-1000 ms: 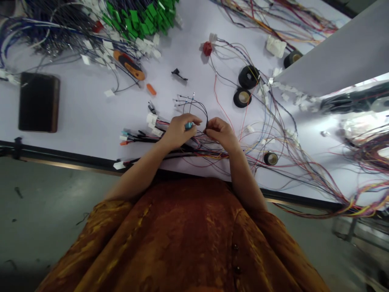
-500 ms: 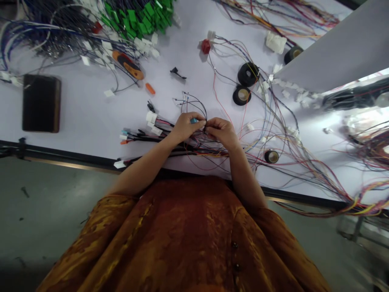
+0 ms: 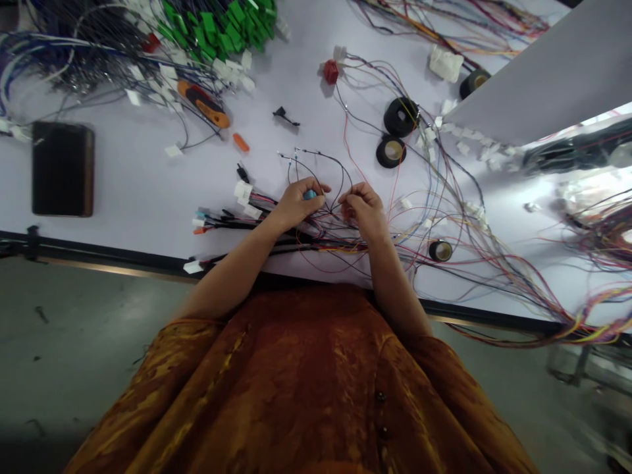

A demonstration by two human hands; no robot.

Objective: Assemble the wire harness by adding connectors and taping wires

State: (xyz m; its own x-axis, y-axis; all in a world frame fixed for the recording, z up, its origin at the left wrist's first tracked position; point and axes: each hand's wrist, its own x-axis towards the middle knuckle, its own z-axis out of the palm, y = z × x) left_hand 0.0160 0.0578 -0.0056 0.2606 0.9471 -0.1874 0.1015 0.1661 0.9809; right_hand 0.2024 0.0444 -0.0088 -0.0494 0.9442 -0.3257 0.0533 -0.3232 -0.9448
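Note:
My left hand [image 3: 295, 207] is closed, with a small blue connector [image 3: 309, 195] showing between thumb and fingers. A short gap to the right, my right hand [image 3: 368, 209] pinches a thin black wire [image 3: 342, 170] that arches up and over to the left. The bare ends of several black wires, with metal terminals [image 3: 296, 153], lie on the table beyond my hands. Below both hands runs a wire bundle [image 3: 296, 240]. White connectors [image 3: 243, 191] sit at its left end. The fingertips partly hide what they grip.
Black tape rolls [image 3: 394, 152] lie to the right, another roll [image 3: 440, 250] nearer the edge. An orange-black cutter [image 3: 203, 104], green connectors [image 3: 232, 33] and a dark phone-like object [image 3: 62, 169] are at left. A red connector [image 3: 330, 72] lies beyond. A pale panel [image 3: 538, 72] slants at right.
My hands were together at the black wires and are now apart, the right one shifted slightly right. The black wire loop has spread wider between them. The view has shifted slightly.

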